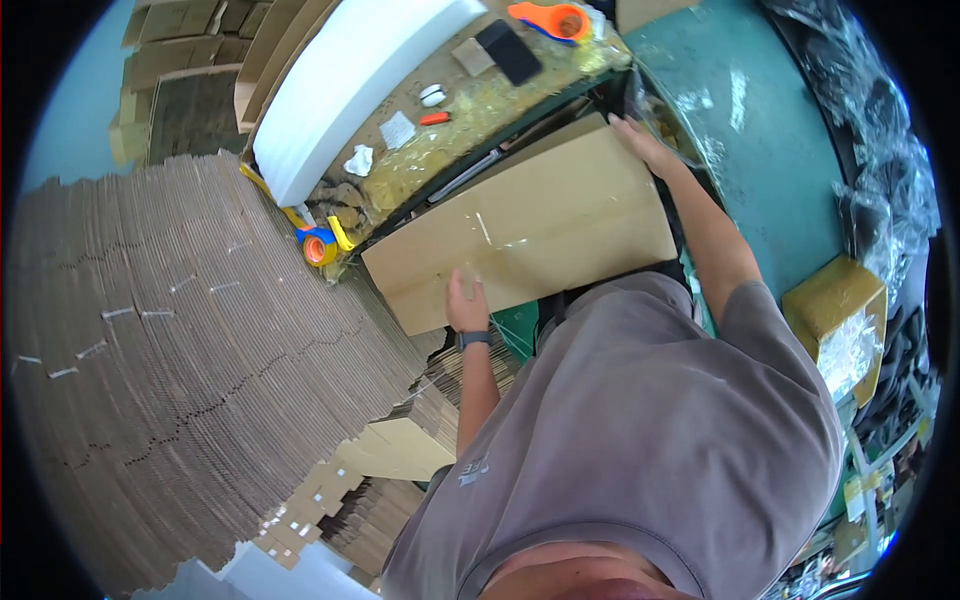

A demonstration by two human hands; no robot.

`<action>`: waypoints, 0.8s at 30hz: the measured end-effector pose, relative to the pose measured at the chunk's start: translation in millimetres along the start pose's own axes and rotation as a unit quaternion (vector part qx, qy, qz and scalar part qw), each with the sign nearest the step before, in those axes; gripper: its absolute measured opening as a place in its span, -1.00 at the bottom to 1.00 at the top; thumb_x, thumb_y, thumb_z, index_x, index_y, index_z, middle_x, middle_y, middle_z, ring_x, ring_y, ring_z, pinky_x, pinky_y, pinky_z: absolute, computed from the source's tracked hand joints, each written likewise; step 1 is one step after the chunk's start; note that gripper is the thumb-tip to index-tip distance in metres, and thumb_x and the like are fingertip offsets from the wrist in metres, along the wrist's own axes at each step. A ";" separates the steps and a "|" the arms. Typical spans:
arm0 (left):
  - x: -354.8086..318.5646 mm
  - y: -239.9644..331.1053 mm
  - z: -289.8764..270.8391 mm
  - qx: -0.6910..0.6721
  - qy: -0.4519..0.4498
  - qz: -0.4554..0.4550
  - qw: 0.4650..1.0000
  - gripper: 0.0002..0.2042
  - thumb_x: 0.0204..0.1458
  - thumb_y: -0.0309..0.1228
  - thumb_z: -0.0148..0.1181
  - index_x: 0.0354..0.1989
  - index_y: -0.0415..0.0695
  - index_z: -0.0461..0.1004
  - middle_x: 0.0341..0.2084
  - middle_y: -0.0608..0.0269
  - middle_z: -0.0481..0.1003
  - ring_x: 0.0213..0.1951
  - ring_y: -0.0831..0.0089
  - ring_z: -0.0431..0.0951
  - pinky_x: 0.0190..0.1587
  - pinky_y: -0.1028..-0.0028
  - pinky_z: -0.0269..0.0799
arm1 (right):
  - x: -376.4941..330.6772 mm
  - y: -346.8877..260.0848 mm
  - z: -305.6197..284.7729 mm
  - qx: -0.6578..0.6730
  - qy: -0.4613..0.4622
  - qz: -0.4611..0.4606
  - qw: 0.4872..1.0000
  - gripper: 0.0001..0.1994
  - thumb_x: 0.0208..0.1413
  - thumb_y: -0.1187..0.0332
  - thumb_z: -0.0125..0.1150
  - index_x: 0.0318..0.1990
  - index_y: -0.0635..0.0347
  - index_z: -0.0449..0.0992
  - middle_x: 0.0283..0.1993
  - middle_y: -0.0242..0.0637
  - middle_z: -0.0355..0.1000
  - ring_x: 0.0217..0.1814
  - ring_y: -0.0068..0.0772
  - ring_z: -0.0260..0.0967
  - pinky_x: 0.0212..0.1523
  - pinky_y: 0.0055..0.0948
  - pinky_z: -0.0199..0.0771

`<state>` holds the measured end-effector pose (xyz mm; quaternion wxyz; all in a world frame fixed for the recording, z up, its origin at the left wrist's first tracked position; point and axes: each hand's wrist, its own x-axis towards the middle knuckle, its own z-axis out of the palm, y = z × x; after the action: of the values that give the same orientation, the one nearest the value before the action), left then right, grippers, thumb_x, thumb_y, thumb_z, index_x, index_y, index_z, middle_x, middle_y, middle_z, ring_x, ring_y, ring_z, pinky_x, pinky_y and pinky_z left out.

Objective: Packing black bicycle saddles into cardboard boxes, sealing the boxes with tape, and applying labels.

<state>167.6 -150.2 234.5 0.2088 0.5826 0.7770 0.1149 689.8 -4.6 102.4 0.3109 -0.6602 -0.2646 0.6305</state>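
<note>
A long brown cardboard box [540, 220] lies slanted in front of my body, its broad face up with a seam and shiny tape marks along it. At its far right corner, my right hand [645, 145] curls around the edge. My left hand [467, 303], with a dark watch on the wrist, is at the box's near side toward the left; thumb and fingers are apart against the cardboard. The underside of the box is hidden.
Beyond the box, a worn workbench [460, 150] carries an orange tape dispenser [540, 18], a black phone-like slab [508, 52] and a white foam sheet [350, 90]. Another tape dispenser [318, 245] hangs near its left corner. Stacked flat cardboard [200, 350] fills the left; a green table [740, 100] stands right.
</note>
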 end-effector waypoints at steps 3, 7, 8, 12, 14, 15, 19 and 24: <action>77.7 -91.9 -25.6 0.079 0.097 -0.102 0.987 -0.19 0.25 0.03 0.39 0.50 -0.33 0.35 0.39 -0.32 0.46 0.41 -0.17 0.47 0.46 0.02 0.37 | -26.4 25.7 1.4 -0.101 0.060 -0.011 0.993 0.14 0.26 -0.46 0.23 0.56 0.53 0.20 0.55 0.27 0.30 0.59 0.06 0.31 0.56 -0.12 0.28; 155.7 -247.8 -51.7 0.094 0.152 -0.259 0.949 -0.08 0.29 0.28 0.17 0.48 -0.39 0.33 0.39 -0.34 0.44 0.41 -0.26 0.43 0.46 -0.01 0.35 | -72.4 45.9 43.5 -0.230 0.182 0.038 0.955 0.00 0.20 -0.52 0.22 0.16 0.53 0.61 0.13 0.35 0.63 0.25 0.21 0.62 0.29 0.00 0.54; 167.9 -270.0 -50.9 0.072 0.132 -0.312 0.938 -0.05 0.29 0.36 0.10 0.44 -0.39 0.39 0.36 -0.35 0.48 0.38 -0.26 0.47 0.43 -0.02 0.38 | -76.9 51.9 51.2 -0.278 0.209 0.029 0.937 0.00 0.21 -0.56 0.15 0.12 0.48 0.62 0.14 0.39 0.61 0.28 0.32 0.58 0.30 0.06 0.52; 205.1 -285.0 -69.4 0.024 0.065 -0.328 0.942 0.06 0.18 0.59 -0.07 0.12 -0.41 0.63 0.11 -0.40 0.63 0.20 -0.29 0.62 0.26 -0.10 0.52 | -85.9 43.9 68.8 -0.343 0.281 0.070 0.894 0.05 0.20 -0.62 0.06 0.14 0.46 0.62 0.18 0.40 0.59 0.36 0.38 0.52 0.40 0.08 0.45; 204.6 -293.1 -72.3 0.011 0.071 -0.346 0.936 0.06 0.18 0.60 -0.08 0.08 -0.40 0.66 0.09 -0.39 0.64 0.18 -0.29 0.63 0.25 -0.11 0.52 | -82.2 19.2 78.4 -0.368 0.271 0.092 0.885 0.16 0.15 -0.68 0.03 0.13 0.58 0.63 0.16 0.46 0.59 0.33 0.38 0.54 0.38 0.09 0.48; 205.3 -288.3 -71.6 0.012 0.058 -0.355 0.933 0.06 0.17 0.61 -0.09 0.04 -0.38 0.69 0.06 -0.38 0.66 0.16 -0.30 0.64 0.24 -0.11 0.53 | -84.0 18.1 69.0 -0.370 0.272 0.092 0.884 0.17 0.11 -0.70 0.06 0.11 0.56 0.66 0.13 0.44 0.61 0.31 0.35 0.57 0.35 0.08 0.50; 188.3 -282.5 -92.1 0.011 0.074 -0.374 0.925 0.06 0.12 0.66 -0.11 -0.05 -0.29 0.76 0.01 -0.33 0.69 0.13 -0.28 0.67 0.21 -0.10 0.56 | -94.7 18.5 69.8 -0.340 0.283 0.022 0.896 0.13 0.11 -0.61 0.19 0.23 0.55 0.60 0.24 0.46 0.56 0.40 0.29 0.52 0.43 0.04 0.45; 98.3 -246.5 -137.6 0.013 0.089 -0.403 0.911 0.08 0.11 0.68 -0.15 -0.05 -0.28 0.76 0.00 -0.32 0.70 0.15 -0.26 0.67 0.20 -0.09 0.58 | -143.3 -0.4 24.3 -0.398 0.291 -0.022 0.870 -0.02 0.21 -0.46 0.24 0.32 0.44 0.46 0.20 0.34 0.59 0.30 0.34 0.56 0.35 0.05 0.47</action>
<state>-129.8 -120.3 233.7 0.1599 0.2101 0.9625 0.0624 656.3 -108.7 198.1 0.0989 -0.8758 -0.4047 0.2439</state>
